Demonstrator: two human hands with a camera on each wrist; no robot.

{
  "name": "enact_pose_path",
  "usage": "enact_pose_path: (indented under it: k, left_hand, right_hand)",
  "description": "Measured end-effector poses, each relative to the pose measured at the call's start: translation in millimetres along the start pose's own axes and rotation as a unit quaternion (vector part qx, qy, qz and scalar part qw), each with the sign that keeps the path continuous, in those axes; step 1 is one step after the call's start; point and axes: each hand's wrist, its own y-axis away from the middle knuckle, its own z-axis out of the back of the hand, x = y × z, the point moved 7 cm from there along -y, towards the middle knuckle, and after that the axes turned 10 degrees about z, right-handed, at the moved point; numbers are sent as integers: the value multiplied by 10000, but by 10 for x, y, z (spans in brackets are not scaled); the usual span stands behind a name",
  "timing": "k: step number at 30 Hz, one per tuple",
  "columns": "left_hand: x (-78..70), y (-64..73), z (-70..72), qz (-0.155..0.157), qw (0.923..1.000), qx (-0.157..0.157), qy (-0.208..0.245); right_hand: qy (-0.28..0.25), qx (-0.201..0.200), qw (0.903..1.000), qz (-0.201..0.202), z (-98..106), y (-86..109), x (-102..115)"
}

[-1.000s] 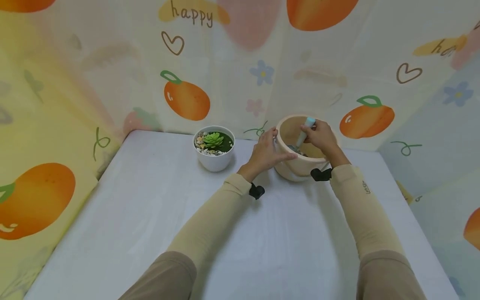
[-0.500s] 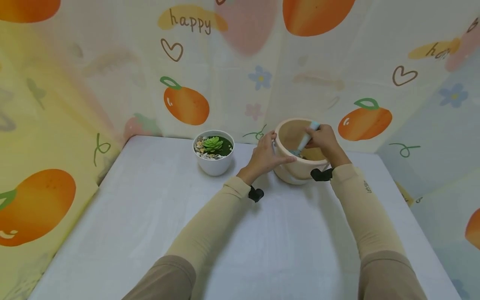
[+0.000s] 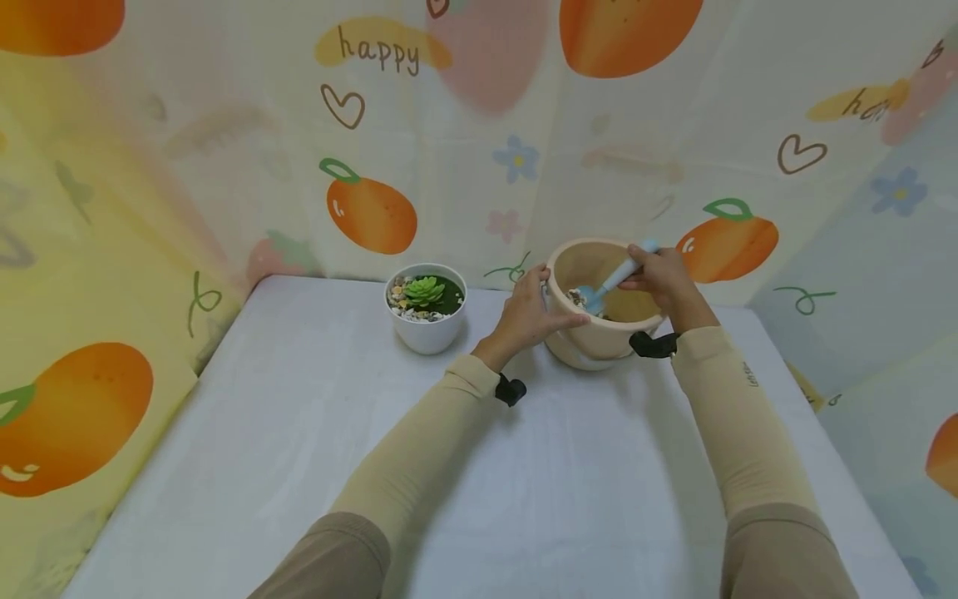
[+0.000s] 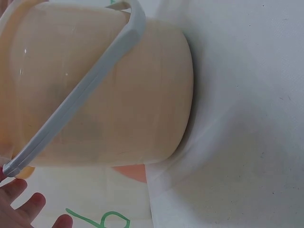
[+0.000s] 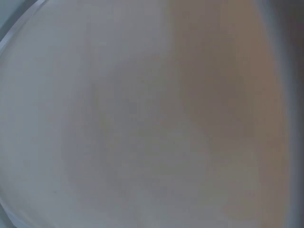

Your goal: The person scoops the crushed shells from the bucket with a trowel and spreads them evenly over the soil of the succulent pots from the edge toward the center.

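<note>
A beige bucket (image 3: pixel 599 341) stands upright at the back right of the table. My left hand (image 3: pixel 522 320) rests against its left side, thumb laid along the front rim and fingers spread near the back. In the left wrist view several fingertips of the left hand (image 4: pixel 28 206) show beside the lower end of the bucket's grey handle (image 4: pixel 80 97). My right hand (image 3: pixel 662 279) grips the light blue handle of a small toy shovel (image 3: pixel 617 274). Its blade is inside the bucket, beside some small whitish stones (image 3: pixel 576 297). The right wrist view shows only the blurred bucket wall (image 5: pixel 142 118) up close.
Left of the bucket stands a white pot (image 3: pixel 427 333) holding a green succulent (image 3: pixel 423 290) and pebbles. A white cloth covers the table (image 3: pixel 314 416). Printed fabric (image 3: pixel 456 191) hangs right behind the table's back edge.
The right hand has moved right and tilted the shovel further over, and its blue blade and stones now show above the front rim. The left hand has stayed on the bucket.
</note>
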Motion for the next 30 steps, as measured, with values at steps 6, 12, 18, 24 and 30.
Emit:
enact_pose_path:
  k: [6, 12, 18, 24, 30]
  left_hand:
    - [-28, -17, 2, 25, 10000, -13, 13]
    - [-15, -36, 2, -32, 10000, -37, 39]
    - [-22, -38, -31, 15, 10000, 51, 43]
    - [-10, -31, -25, 63, 9999, 40, 114]
    - [4, -22, -5, 16, 9998, 15, 187]
  right_hand:
    - [-613, -84, 9981, 6, 86, -26, 46]
    - [-1260, -28, 9919, -136, 124, -29, 63]
    - [-2033, -68, 9783, -395, 241, 14, 32]
    - [-2846, -194, 9562, -650, 349, 62, -16]
    - [-3217, -296, 9444, -616, 380, 83, -38]
